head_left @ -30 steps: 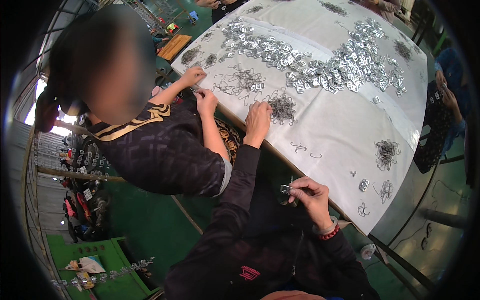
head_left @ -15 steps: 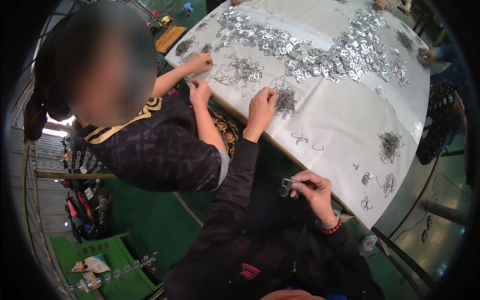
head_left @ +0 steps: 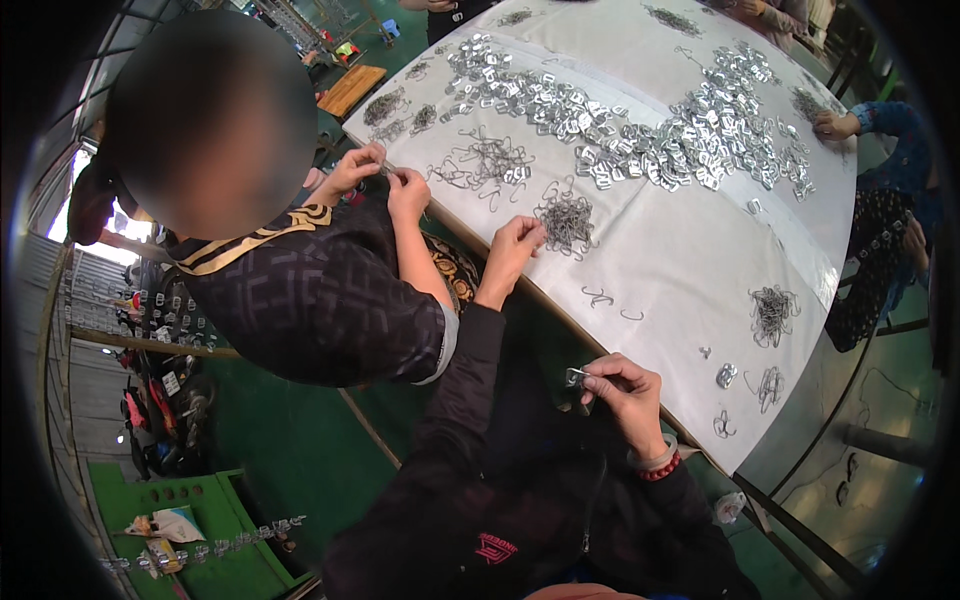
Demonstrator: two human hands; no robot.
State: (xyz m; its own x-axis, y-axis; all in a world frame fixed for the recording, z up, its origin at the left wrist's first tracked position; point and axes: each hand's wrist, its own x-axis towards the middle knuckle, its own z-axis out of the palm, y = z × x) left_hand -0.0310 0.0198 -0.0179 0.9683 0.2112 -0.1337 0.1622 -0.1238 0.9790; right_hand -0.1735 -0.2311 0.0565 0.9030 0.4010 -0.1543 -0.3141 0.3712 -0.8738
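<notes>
My left hand (head_left: pixel 512 258) is at the table's near edge, its thumb and fingers pinched together beside a tangled pile of bent wire hooks (head_left: pixel 567 224). Whatever is in that pinch is too small to make out. Lower down, off the table's edge and before my body, my right hand (head_left: pixel 628 394) grips a small silvery metal buckle (head_left: pixel 575 377) between thumb and fingers. Part of the buckle is covered by the fingers. Between the two hands, a few loose wire hooks (head_left: pixel 598 297) lie on the white tabletop (head_left: pixel 665 265).
A broad heap of shiny metal buckles (head_left: pixel 700 140) stretches across the table. Smaller hook piles (head_left: pixel 772 315) lie at the right and the far left. Close on my left sits a co-worker (head_left: pixel 320 290), both hands meeting at the table edge. Other people's hands (head_left: pixel 835 125) are at the far sides.
My left hand has drawn back slightly from the hook pile, toward me. My right hand stays in place with the buckle. The co-worker's hands have come together at the edge.
</notes>
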